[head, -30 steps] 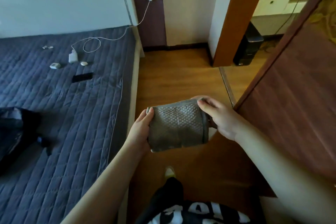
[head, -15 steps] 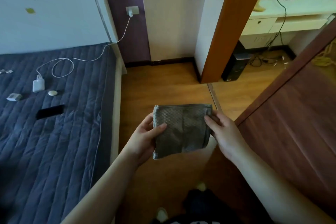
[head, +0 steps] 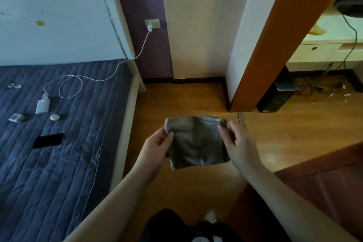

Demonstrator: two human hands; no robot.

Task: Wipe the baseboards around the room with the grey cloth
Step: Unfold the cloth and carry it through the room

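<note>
A folded grey cloth (head: 196,141) hangs in mid-air just below the centre of the view, above the wooden floor (head: 176,100), held between both hands. The left hand (head: 155,149) pinches the cloth's upper left edge at about 9 o'clock of the cloth, thumb on its near face and fingers curled behind. The right hand (head: 237,143) grips the upper right corner at about 2 o'clock, fingers curled over the edge. From 7 to 10 o'clock lies a bed (head: 59,153) with a quilted dark blue cover and a white headboard (head: 59,25). On the cover rest a black phone (head: 48,140), a white charger block (head: 42,105) and a few small pale items, with a white cable (head: 110,76) running up to a wall socket (head: 152,24) near 11 o'clock. A dark baseboard (head: 196,80) runs along the foot of the walls at 12 o'clock. At 1 o'clock stands an orange-brown door frame (head: 275,45), and beyond it a black computer tower (head: 277,94) beside tangled cords under a pale surface (head: 334,33). A dark reddish-brown door panel (head: 324,192) fills 4 o'clock.
</note>
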